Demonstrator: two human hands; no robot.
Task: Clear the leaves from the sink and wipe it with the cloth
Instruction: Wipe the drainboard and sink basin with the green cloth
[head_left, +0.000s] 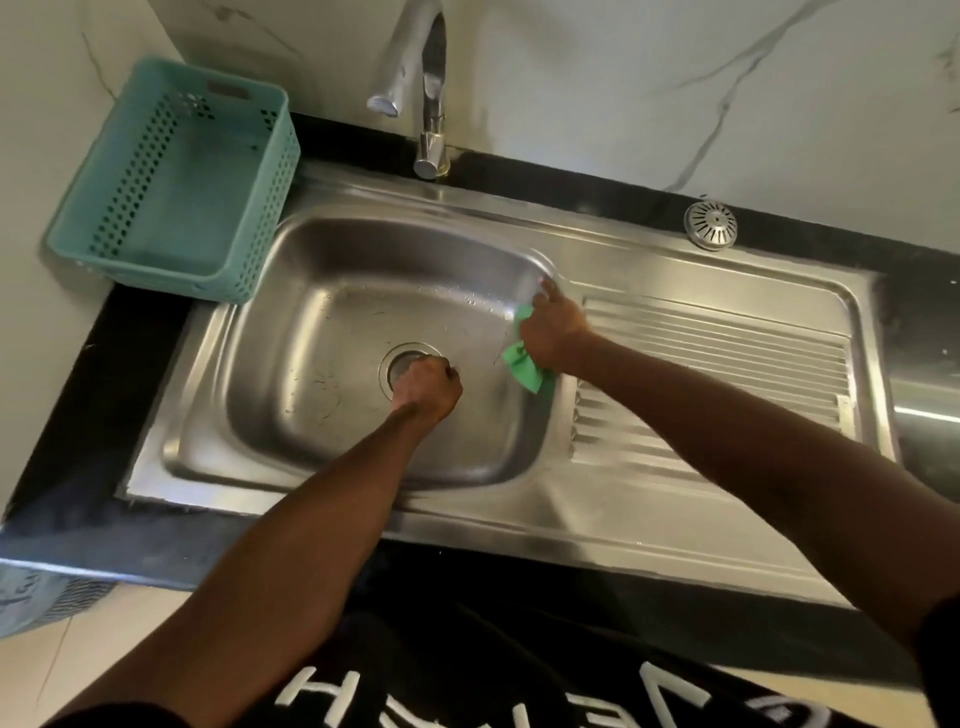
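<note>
Green cloth (525, 358) sits clamped in the right hand (553, 332) against the steel sink (311, 332) wall, right of the drain (402, 364). Beside the drain, the left hand (427, 389) is fisted; contents unseen. Best to wipe in overlapping strokes toward the drain.

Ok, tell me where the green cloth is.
The green cloth is under the right hand, pressed against the right inner wall of the sink, beside the ribbed drainboard.
</note>
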